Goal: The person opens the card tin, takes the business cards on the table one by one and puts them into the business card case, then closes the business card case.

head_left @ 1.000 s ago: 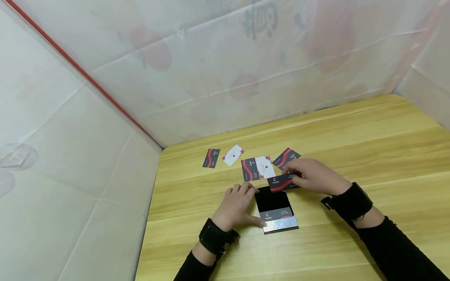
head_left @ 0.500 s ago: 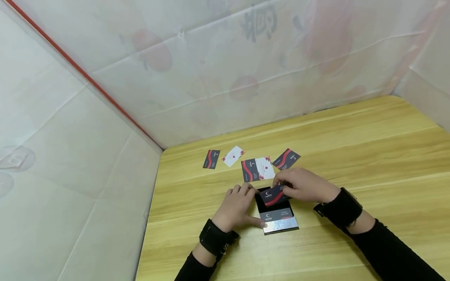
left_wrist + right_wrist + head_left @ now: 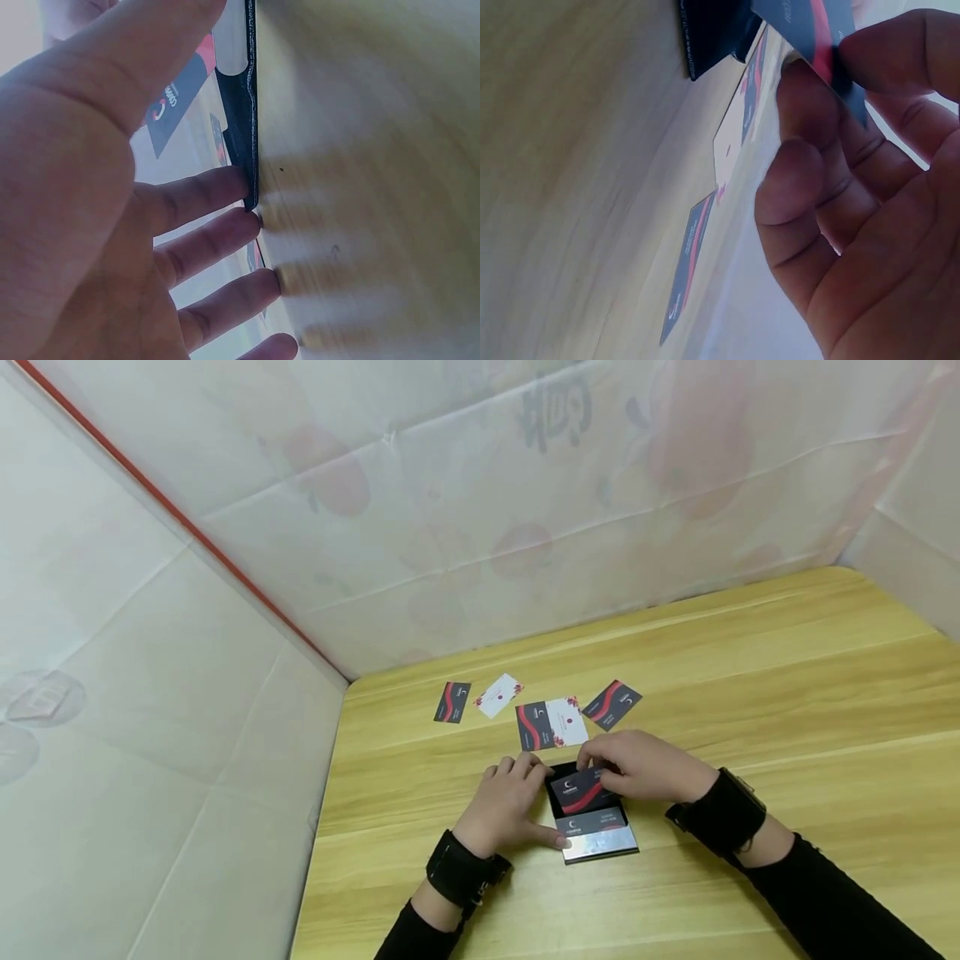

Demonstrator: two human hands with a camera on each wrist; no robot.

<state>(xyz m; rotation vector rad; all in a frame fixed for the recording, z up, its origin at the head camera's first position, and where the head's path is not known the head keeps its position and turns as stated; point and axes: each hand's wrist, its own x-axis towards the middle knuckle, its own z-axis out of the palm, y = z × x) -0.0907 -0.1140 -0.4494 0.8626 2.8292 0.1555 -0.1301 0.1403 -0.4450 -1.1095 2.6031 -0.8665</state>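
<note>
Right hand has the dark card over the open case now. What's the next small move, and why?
Probably slide the dark card down into the card case, on top of the card already lying there. The right hand pinches it just above the case's open black tray, while the left hand steadies the case's side, so the case looks braced for it.

A light yellow wood-grain tabletop fills the lower right. Thin, translucent white plastic sheeting, creased and faintly printed with reddish shapes, walls it in behind and on the left. A red strip runs diagonally down the corner. Light is soft and even.
</note>
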